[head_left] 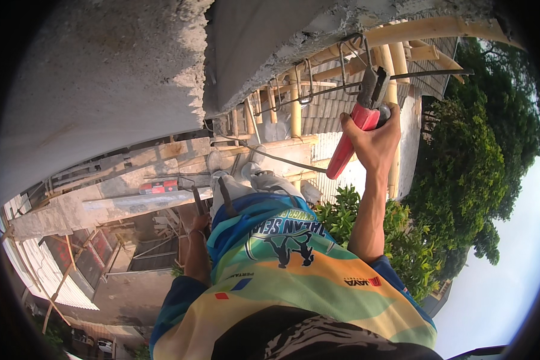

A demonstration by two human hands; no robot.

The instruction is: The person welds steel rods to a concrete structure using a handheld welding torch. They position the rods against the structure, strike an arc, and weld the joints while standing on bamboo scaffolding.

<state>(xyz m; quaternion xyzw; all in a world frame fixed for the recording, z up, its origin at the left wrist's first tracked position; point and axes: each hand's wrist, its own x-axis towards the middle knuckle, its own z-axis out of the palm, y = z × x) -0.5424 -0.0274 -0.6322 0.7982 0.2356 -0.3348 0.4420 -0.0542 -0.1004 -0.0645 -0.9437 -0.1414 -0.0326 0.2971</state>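
My right hand (pixel 375 141) is raised and wrapped round a red angle grinder (pixel 348 139). The grinder's dark metal head (pixel 373 87) is up beside bent steel stirrups and a long dark reinforcing bar (pixel 426 74) below the concrete edge. A dark cable (pixel 276 157) runs left from the grinder's red end. Low at my left side, my left hand (pixel 200 223) is closed on a narrow dark bar-like thing (pixel 197 201); its kind cannot be made out. My shoes (pixel 255 155) are on the scaffold boards.
A large concrete slab (pixel 102 108) with rough edges fills the upper left. Bamboo poles (pixel 296 105) form scaffolding ahead. A red box (pixel 159 187) lies on a plank at left. Trees (pixel 468 162) rise at right; roofs and a drop show below the boards.
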